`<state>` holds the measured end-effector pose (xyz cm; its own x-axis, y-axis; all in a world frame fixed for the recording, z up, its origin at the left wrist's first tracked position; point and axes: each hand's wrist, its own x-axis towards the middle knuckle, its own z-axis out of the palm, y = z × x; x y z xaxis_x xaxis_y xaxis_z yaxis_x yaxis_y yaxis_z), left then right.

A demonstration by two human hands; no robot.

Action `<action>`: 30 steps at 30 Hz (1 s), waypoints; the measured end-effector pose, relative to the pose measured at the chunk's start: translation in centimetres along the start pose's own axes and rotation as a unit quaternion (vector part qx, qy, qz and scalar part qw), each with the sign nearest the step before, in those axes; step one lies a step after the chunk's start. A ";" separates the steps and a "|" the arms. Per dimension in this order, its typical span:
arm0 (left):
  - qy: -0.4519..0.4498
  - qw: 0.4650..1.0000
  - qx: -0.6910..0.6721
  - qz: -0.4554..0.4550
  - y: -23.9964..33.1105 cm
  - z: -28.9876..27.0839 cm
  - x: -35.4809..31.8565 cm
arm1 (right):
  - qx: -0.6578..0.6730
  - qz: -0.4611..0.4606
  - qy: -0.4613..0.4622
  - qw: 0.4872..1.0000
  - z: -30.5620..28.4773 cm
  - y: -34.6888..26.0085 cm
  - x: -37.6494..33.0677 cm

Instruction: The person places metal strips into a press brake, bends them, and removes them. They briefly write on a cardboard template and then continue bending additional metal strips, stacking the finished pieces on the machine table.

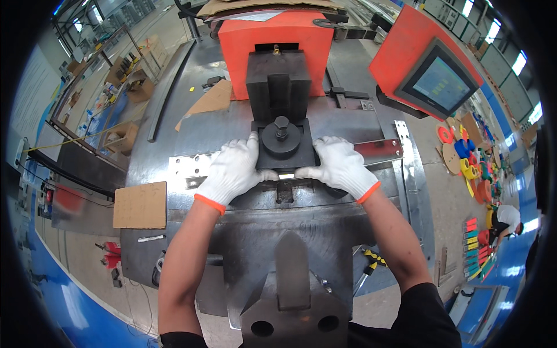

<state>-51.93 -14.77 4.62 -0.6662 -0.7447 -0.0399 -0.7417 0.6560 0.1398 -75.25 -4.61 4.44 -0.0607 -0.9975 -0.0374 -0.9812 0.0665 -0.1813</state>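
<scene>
Both hands wear white knit gloves with orange cuffs. My left hand [233, 169] and my right hand [339, 165] flank a black tool block [283, 145] with a round die and a bolt on top. They press a long flat metal bar [191, 165] against the block. The thumbs meet at a small bright piece [286, 174] under the block's front edge. The bar runs left to right across the grey steel machine table [348, 110], its middle hidden by the hands and the block. Behind stands the orange machine head [275, 40] with a black ram.
An orange control box with a screen [438, 81] sits at the right. Cardboard pieces [140, 205] lie at the left, another near the machine head. A yellow-handled tool [371, 262] lies at lower right. Coloured discs and parts cover the floor at right, where another person [506, 220] crouches.
</scene>
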 end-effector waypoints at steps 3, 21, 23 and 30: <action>0.010 1.000 0.004 -0.001 -0.3 -0.1 -0.7 | 0.011 0.007 -0.009 1.000 0.5 -0.1 0.0; -0.073 0.989 0.002 0.131 -11.0 -0.8 -1.3 | 0.020 0.024 0.025 0.999 -0.8 -1.8 0.0; -0.061 0.991 -0.005 0.119 -10.6 -1.6 -2.2 | 0.036 -0.001 0.065 0.997 0.3 -1.7 0.0; 0.044 0.989 0.020 0.141 -10.4 1.1 -1.2 | 0.112 0.124 0.101 0.981 0.2 -6.3 -1.1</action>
<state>-43.46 -20.54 2.12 -0.8389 -0.5381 0.0819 -0.5311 0.8422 0.0929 -68.97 -3.97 5.47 -0.3505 -0.9327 0.0843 -0.8681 0.2898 -0.4030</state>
